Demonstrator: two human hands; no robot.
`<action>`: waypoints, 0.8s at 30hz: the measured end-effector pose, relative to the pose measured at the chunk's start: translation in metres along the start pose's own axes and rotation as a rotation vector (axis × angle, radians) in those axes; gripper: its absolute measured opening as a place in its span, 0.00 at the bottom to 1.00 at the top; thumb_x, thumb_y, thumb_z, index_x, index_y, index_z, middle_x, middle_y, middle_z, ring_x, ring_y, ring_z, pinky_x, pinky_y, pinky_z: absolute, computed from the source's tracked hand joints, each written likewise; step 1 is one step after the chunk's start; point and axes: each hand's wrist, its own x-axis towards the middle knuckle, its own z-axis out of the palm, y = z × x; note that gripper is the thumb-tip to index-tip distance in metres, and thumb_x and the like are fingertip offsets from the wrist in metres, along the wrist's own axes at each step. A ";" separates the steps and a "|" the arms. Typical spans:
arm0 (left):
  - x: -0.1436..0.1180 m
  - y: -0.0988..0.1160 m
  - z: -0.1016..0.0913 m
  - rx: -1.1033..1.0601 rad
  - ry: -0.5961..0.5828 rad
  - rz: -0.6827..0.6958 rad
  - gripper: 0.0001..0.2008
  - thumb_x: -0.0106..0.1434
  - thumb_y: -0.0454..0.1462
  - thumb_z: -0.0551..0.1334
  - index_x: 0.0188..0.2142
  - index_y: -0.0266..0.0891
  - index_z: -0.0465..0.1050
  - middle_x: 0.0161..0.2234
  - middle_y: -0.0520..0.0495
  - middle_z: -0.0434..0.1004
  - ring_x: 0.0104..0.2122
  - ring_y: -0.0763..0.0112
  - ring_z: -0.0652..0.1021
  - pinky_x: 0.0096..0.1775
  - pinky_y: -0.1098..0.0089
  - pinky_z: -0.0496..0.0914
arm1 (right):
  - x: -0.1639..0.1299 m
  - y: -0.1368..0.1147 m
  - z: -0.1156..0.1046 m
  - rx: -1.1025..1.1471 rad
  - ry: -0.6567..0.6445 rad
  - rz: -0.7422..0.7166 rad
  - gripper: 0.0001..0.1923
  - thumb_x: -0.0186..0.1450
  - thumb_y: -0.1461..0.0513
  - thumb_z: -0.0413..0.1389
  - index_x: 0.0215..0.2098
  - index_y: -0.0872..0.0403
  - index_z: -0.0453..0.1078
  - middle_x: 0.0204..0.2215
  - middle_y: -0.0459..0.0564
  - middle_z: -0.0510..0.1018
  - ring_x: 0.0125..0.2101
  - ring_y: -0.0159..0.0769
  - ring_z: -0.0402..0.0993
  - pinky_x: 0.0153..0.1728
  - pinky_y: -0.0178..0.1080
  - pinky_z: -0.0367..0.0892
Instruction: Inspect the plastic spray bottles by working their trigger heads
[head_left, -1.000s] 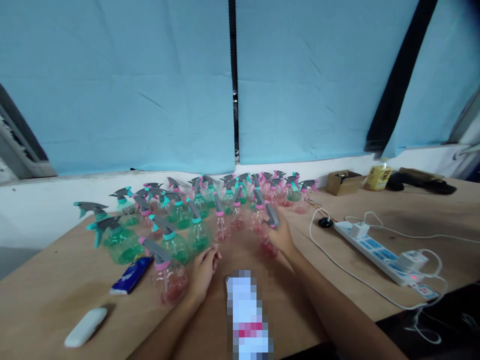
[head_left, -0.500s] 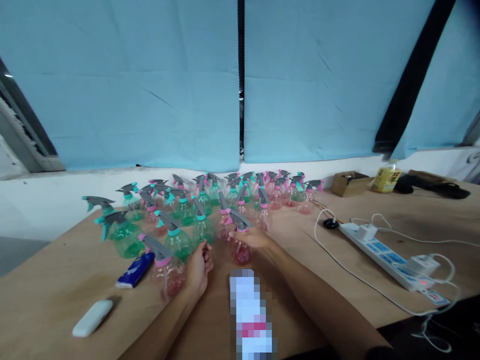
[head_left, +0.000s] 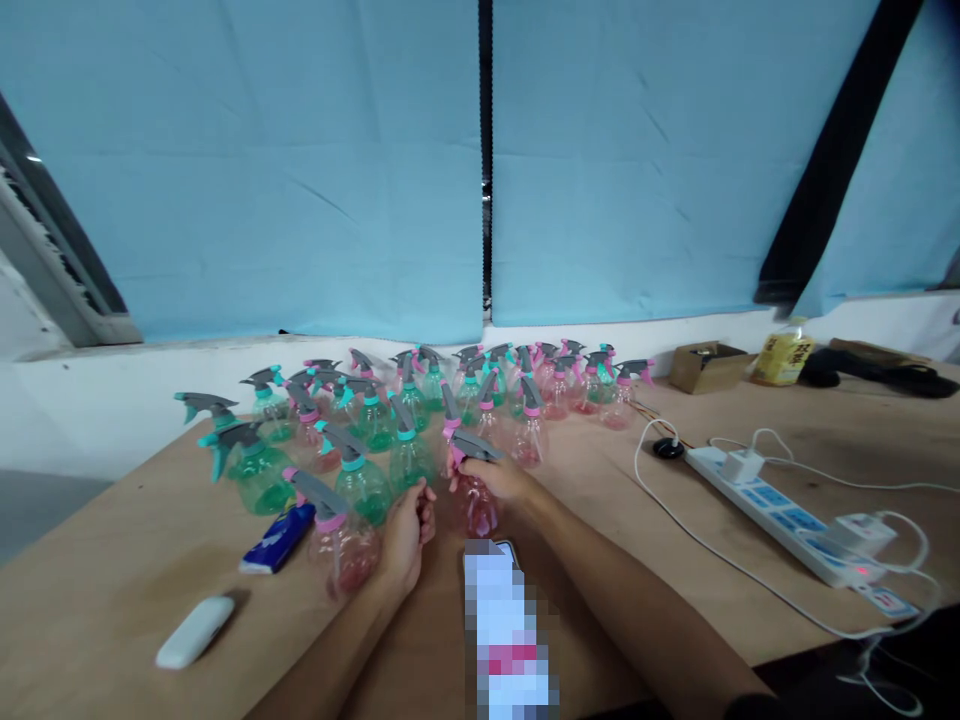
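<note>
Nearest the camera, a blurred-out object [head_left: 506, 630] lay on the worktop [head_left: 112, 590] between the forearms. Just beyond it, left hand [head_left: 405, 530] rested loosely curled, fingers part open, gripping nothing, knuckles close beside a pink spray bottle [head_left: 341, 545] on its outer side. Right hand [head_left: 501, 480] sat slightly farther out, fingers closed around the neck of another pink bottle [head_left: 474, 495] under its grey trigger head [head_left: 474, 446]. That bottle stood upright, long axis vertical, nozzle pointing left toward the left hand, which was near but apart. Beyond: massed green and pink bottles [head_left: 420, 400]. Far right, power strip [head_left: 780, 510].
</note>
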 end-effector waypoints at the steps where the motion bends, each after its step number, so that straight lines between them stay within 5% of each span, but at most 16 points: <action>1: 0.000 0.000 0.000 0.004 -0.008 0.002 0.17 0.57 0.49 0.64 0.26 0.39 0.65 0.17 0.62 0.55 0.14 0.84 0.55 0.17 0.79 0.47 | -0.001 -0.002 0.000 -0.046 0.012 -0.013 0.08 0.59 0.60 0.56 0.36 0.51 0.74 0.27 0.44 0.76 0.27 0.33 0.73 0.34 0.38 0.68; 9: -0.005 0.003 0.004 0.018 0.001 -0.008 0.17 0.55 0.49 0.65 0.26 0.38 0.66 0.17 0.61 0.56 0.14 0.83 0.55 0.17 0.79 0.47 | 0.001 0.004 0.002 -0.169 0.120 -0.143 0.15 0.59 0.63 0.56 0.45 0.48 0.75 0.31 0.44 0.76 0.33 0.33 0.72 0.39 0.37 0.67; 24: -0.006 0.003 0.005 0.078 0.009 0.018 0.18 0.56 0.50 0.64 0.26 0.38 0.66 0.16 0.61 0.56 0.14 0.83 0.56 0.17 0.78 0.48 | 0.005 0.005 -0.007 -0.053 0.117 -0.007 0.04 0.52 0.64 0.56 0.24 0.51 0.73 0.23 0.43 0.74 0.28 0.33 0.71 0.34 0.36 0.67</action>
